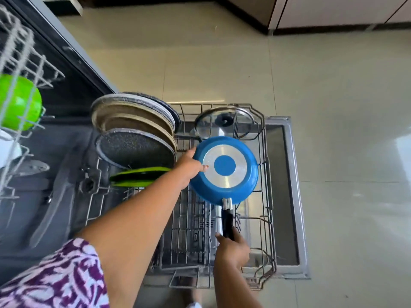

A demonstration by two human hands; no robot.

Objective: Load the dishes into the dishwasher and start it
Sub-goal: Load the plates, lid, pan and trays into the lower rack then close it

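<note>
Patterned purple-and-white sleeve (55, 278) fills the lower left corner, and from it the left forearm stretches out over the pulled-out lower rack (265, 196) of the open dishwasher. At its end the left hand (189, 167) lies against the near side of a blue frying pan (224, 167), fingers fairly straight, with one fingertip resting on the silver ring of the pan's upturned base. The right hand (233, 247) comes in from the bottom edge and curls round the end of the pan's black handle (228, 223), which points back toward the person. So the pan is held bottom-up by both hands above the middle of the rack; whether it touches the wires cannot be told. Just beyond it, at the far end of the rack, a glass lid (224, 121) with a dark knob stands leaning among the tines. To the left of the pan, a row of plates stands on edge: several large brown and speckled plates (133, 116), then a dark speckled plate (135, 147), then a green plate (140, 176) closest to the left wrist. Under the rack lies the lowered dishwasher door (295, 192), resting over pale floor tiles (333, 96). At the far left, the white upper rack (20, 52) holds a bright green bowl (20, 103).
</note>
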